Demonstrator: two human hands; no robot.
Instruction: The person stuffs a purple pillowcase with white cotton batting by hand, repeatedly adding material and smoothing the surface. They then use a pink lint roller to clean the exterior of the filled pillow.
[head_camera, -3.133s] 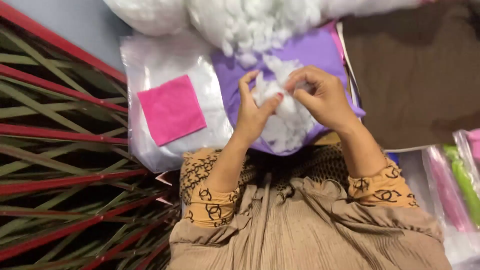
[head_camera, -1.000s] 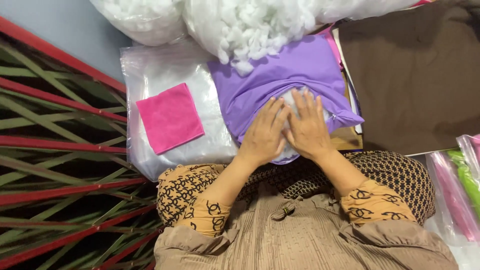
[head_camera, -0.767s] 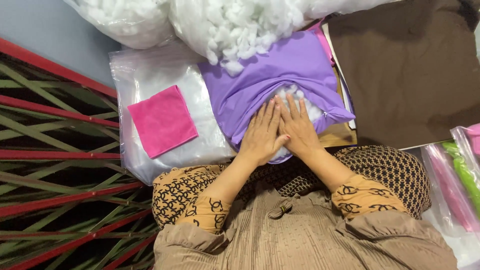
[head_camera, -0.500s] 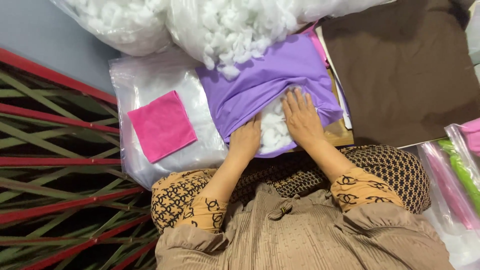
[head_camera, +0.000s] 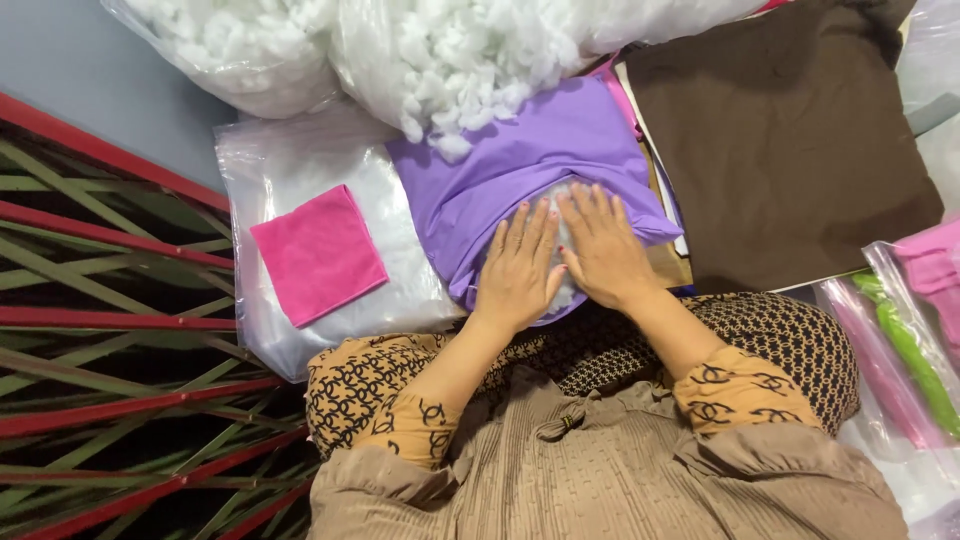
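Grip: both hands released, palms flat, nothing clasped. Left hand (head_camera: 517, 268) and right hand (head_camera: 600, 250) lie side by side, fingers extended toward 12 o'clock, thumbs touching or nearly so. Both press on white stuffing (head_camera: 566, 292) at the open mouth of a purple cover (head_camera: 530, 165).

Purple cover sits at centre, just at 12 o'clock of the person's lap, its upper body wrinkled and partly filled. Its far edge touches a clear bag of loose white fill (head_camera: 470, 55) at 12 o'clock; a second such bag (head_camera: 225, 45) lies at 11 o'clock.

At 9 o'clock of the hands: a pink cloth square (head_camera: 318, 255) lying on a flat clear plastic bag (head_camera: 290, 160). At 2 o'clock: a brown fabric piece (head_camera: 790, 140), just beside the cover. At 3 to 4 o'clock: clear packets holding pink and green items (head_camera: 905, 340), well apart from the hands.

Patterned sleeves (head_camera: 385, 385) cover both forearms.
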